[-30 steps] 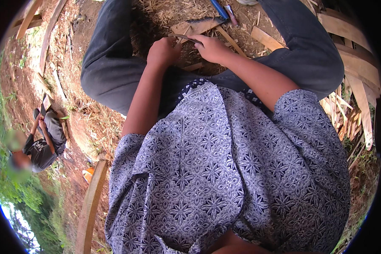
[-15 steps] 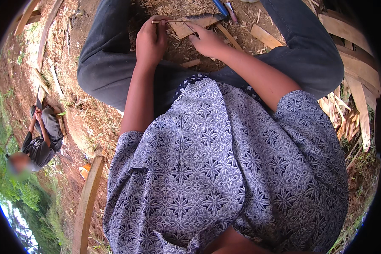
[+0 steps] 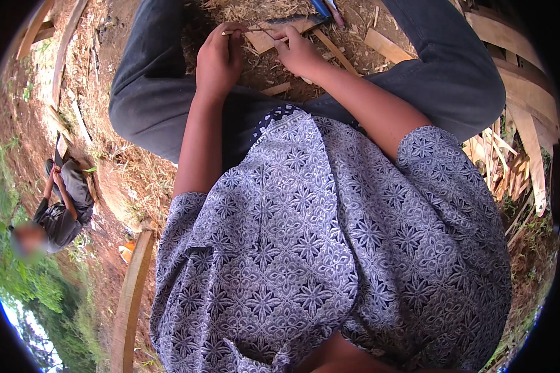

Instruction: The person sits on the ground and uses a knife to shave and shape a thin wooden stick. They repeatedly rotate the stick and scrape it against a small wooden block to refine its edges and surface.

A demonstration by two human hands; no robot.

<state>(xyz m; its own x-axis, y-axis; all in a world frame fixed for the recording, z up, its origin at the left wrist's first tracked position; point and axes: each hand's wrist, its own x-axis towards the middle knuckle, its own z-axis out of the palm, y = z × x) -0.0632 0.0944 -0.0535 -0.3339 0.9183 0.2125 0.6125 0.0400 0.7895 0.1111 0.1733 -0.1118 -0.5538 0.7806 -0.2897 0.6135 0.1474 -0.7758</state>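
My left hand (image 3: 218, 62) is closed around a thin wooden stick (image 3: 226, 32), whose pale end pokes out on its left side. To its right, my right hand (image 3: 300, 56) pinches the other end of a thin piece that spans the gap between both hands. Whether this is one stick or two slim things I cannot make out. Beneath the hands lies a flat, pale wood offcut (image 3: 261, 42). Across its far edge rests a dark-bladed hand tool with a blue handle (image 3: 321, 7).
Wood pieces (image 3: 387, 45) and shavings litter the ground between my bent legs. Planks (image 3: 518, 87) and split sticks (image 3: 507, 168) are piled on the right. A long beam (image 3: 130, 298) lies at lower left. Another person (image 3: 62, 205) sits farther left, holding a long tool.
My right hand has come slightly left, nearer my left hand, and its fingers look more tucked in. My left hand keeps hold of the stick. The view has shifted a little.
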